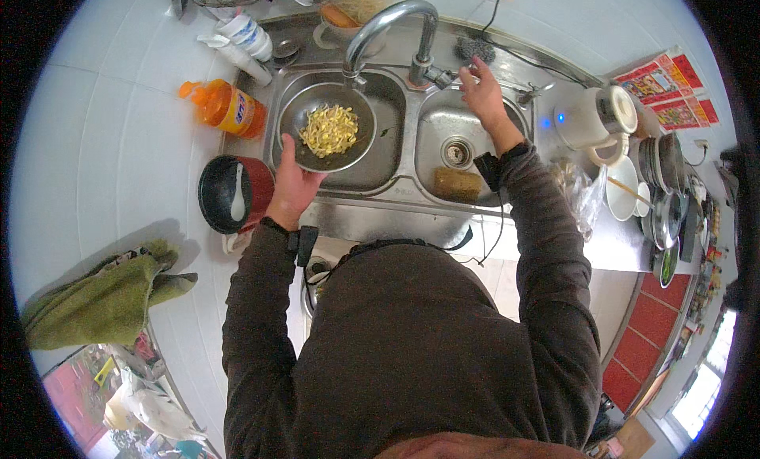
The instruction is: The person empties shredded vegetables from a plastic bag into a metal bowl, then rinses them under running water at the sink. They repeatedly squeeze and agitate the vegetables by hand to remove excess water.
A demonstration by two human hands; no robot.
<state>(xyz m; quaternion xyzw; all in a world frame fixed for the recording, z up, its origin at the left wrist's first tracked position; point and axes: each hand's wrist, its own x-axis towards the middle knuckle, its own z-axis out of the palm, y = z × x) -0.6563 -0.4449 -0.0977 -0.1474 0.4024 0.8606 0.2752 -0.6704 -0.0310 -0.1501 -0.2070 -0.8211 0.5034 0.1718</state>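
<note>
My left hand (293, 186) grips the near left rim of a round metal bowl (367, 135), tilted a little over the left sink basin (389, 156). Yellow and pale sprouts or beans (328, 131) lie in the bowl; their exact kind is not clear. Above the bowl's far rim is the spout of the chrome faucet (392, 14). My right hand (482, 91) is raised beside the faucet's lever (444, 78), fingers apart, holding nothing; whether a fingertip touches the lever is unclear. Below it, the right basin (436, 118) holds a brown, rough cylindrical object (457, 184).
An orange detergent bottle (231, 110) and a dark red pot (261, 189) with a white spoon (238, 195) stand left of the sink. At the right are a white electric kettle (579, 119), a white bowl (620, 189) and stacked pans (653, 159). A steel scourer (475, 48) lies behind the faucet.
</note>
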